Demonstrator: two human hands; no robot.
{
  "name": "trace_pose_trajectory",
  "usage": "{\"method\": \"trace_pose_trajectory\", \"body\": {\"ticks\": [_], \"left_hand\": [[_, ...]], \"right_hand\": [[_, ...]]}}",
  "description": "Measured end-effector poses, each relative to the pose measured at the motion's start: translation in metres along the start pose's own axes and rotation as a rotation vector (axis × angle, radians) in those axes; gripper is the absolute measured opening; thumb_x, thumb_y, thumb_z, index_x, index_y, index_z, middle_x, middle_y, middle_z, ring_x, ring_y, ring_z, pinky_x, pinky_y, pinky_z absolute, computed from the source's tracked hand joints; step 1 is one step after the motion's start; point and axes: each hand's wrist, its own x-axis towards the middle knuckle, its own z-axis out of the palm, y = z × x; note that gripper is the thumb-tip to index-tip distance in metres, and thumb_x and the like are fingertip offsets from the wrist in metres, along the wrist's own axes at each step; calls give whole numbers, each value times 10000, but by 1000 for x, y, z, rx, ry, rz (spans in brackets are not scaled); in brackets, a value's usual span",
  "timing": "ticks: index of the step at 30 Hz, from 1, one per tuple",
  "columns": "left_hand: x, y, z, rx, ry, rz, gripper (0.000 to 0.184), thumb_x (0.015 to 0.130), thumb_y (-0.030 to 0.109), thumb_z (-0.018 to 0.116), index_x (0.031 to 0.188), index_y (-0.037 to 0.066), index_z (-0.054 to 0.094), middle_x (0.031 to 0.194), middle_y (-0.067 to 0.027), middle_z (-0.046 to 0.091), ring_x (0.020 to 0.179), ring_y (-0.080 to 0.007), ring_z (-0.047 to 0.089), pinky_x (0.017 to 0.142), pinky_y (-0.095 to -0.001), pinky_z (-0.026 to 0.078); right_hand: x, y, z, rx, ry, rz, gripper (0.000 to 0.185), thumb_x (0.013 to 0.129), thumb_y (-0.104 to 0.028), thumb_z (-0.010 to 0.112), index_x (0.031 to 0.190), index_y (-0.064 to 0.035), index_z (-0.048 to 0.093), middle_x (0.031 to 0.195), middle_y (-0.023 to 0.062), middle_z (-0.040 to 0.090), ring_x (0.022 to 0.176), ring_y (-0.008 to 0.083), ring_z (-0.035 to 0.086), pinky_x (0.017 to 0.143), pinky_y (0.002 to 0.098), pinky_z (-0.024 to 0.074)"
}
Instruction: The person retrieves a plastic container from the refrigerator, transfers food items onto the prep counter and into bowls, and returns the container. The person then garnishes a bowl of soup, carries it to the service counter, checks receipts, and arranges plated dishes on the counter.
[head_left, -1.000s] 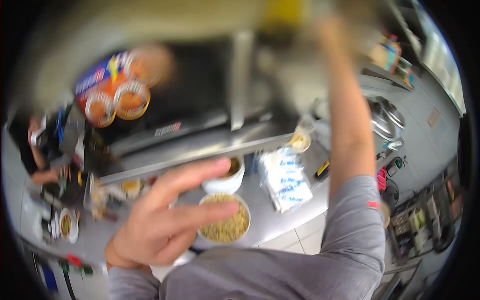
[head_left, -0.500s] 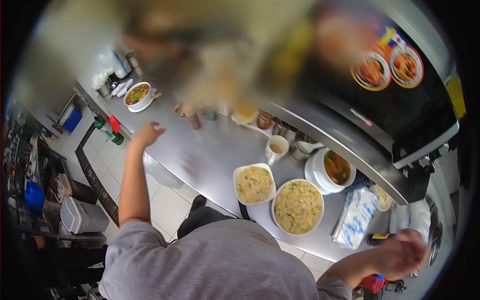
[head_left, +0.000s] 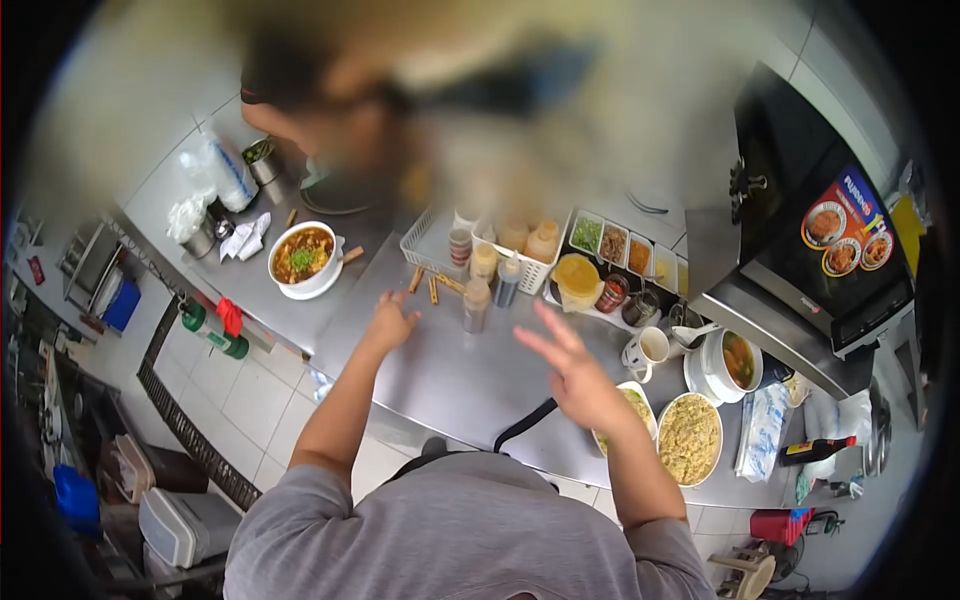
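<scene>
My left hand (head_left: pixel 390 322) hovers over the steel counter with its fingers apart and nothing in them. Just beyond it lie several small wooden sticks (head_left: pixel 434 290). To its upper left, a white bowl of soup with green garnish (head_left: pixel 303 258) rests on a saucer. My right hand (head_left: pixel 580 380) is raised above the counter, fingers spread, holding nothing. Squeeze bottles with brown (head_left: pixel 476 304) and dark (head_left: pixel 507 282) contents stand between and beyond my hands. My right forearm partly hides a square dish of fried rice (head_left: pixel 636 402); a round bowl of fried rice (head_left: pixel 690 440) sits beside it.
Toppings fill a divided tray (head_left: pixel 612 243) at the back. A mug (head_left: pixel 645 352), a soup bowl (head_left: pixel 738 362), plastic packs (head_left: pixel 763 430) and a dark bottle (head_left: pixel 818 451) line the right. Behind them is a black-fronted appliance (head_left: pixel 790 250). Another person's arm (head_left: pixel 275 122) shows across the counter.
My view has swung, showing more of the counter's back. My right hand has come from the far right to over the counter's middle. My left hand stays near the counter, fingers still apart.
</scene>
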Motion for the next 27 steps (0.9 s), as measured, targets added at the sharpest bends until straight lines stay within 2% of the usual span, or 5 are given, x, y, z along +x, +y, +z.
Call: {"method": "trace_pose_trajectory", "body": {"ticks": [7,18,21,25,27], "left_hand": [[-50,-30,-57,-228,-77,278,533,803,229,669,1276,55,495,1380,-265,356,1256,-409,382,1033,-418,347],[-89,-105,-112,-363,11,63,471,808,209,664,1239,74,532,1333,-229,426,1199,-377,453,960,-392,411],[-87,-118,-119,-401,25,6,460,813,209,664,1235,77,537,1301,-212,461,1178,-346,481,916,-383,438],[-69,-93,-144,-783,-86,-25,532,855,244,645,1320,62,458,1308,-171,462,1186,-272,482,915,-364,434],[-57,-44,-184,-1044,-206,124,664,878,328,614,1414,75,313,1353,-175,420,1209,-286,460,959,-387,406]], "right_hand": [[244,14,-86,-306,793,-178,340,817,-187,633,1124,-43,602,1104,145,632,1054,253,593,911,349,445],[448,13,-144,-476,538,784,349,808,-229,617,1132,-100,636,1229,120,582,1177,312,499,972,414,346],[462,47,-154,-482,712,720,266,761,-171,630,1019,-154,695,1106,133,643,1020,329,595,923,416,398],[397,-3,-131,-553,1261,-259,172,783,-170,597,917,-107,686,791,141,604,791,324,579,722,412,460],[344,-53,-107,-311,1031,-265,174,772,-117,615,926,-67,680,762,133,584,743,298,561,672,391,441]]}}
